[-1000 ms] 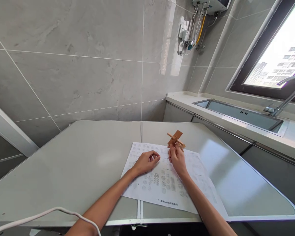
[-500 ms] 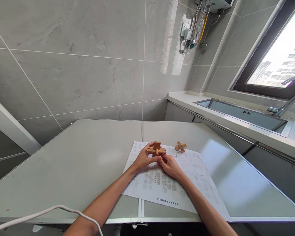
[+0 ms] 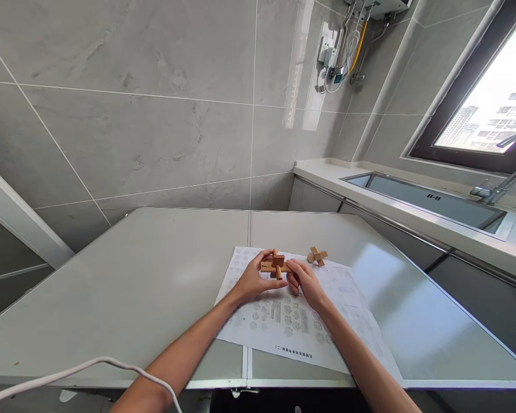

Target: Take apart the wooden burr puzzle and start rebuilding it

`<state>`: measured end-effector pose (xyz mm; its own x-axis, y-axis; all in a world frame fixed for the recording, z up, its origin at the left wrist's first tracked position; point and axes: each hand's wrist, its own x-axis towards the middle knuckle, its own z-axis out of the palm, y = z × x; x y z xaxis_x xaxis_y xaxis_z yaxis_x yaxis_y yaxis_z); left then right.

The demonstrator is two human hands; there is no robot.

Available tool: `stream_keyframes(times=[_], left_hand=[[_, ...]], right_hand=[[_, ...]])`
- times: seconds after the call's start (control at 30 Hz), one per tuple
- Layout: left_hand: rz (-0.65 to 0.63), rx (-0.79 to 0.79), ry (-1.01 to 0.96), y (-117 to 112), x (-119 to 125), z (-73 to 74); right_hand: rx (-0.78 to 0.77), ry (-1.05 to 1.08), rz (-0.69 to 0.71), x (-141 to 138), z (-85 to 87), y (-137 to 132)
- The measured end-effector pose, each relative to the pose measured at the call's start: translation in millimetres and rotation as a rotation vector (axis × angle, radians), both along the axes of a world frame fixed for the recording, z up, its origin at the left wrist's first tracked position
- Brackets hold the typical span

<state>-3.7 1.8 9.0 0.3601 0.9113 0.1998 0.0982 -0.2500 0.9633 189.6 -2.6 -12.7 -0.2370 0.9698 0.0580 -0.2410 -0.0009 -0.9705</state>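
A wooden cross-shaped puzzle (image 3: 276,264) made of interlocking bars is held just above a printed instruction sheet (image 3: 296,321). My left hand (image 3: 252,280) grips its left end with curled fingers. Closed on the puzzle's right end is my right hand (image 3: 304,281). A second, smaller wooden cross puzzle (image 3: 317,255) lies on the sheet's far edge, a little to the right of my hands and untouched.
The sheet lies on a grey table (image 3: 133,287) with a seam down its middle. A white cable (image 3: 90,367) crosses the near left corner. To the right stand a counter with a steel sink (image 3: 425,201) and a tap (image 3: 505,172) under a window.
My right hand set the small wooden cross down on the sheet's far edge. Both hands then took hold of the larger wooden puzzle, which now sits between them.
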Motion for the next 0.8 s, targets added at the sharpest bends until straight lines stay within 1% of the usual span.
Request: stream_keyframes(times=[0.17,0.33,0.57,0.63,0.8], left_hand=[[0.013,0.03,-0.003,-1.6,1.5,3.5],[0.026,0.033,0.013,-1.0,0.9,1.6],[0.052,0.033,0.041,-3.7,3.1,2.3],[0.06,0.033,0.048,-4.2,3.3,3.3],[0.053,0.042,0.067,-3.5,2.4,4.2]], right_hand=[[-0.013,0.009,-0.045,-0.7,-1.9,3.3],[-0.058,-0.006,-0.015,-0.7,-1.8,4.2],[-0.038,-0.001,-0.057,0.1,-8.1,7.3],[-0.043,-0.003,-0.045,0.4,-8.6,6.9],[-0.071,0.012,0.035,0.1,-5.5,3.9]])
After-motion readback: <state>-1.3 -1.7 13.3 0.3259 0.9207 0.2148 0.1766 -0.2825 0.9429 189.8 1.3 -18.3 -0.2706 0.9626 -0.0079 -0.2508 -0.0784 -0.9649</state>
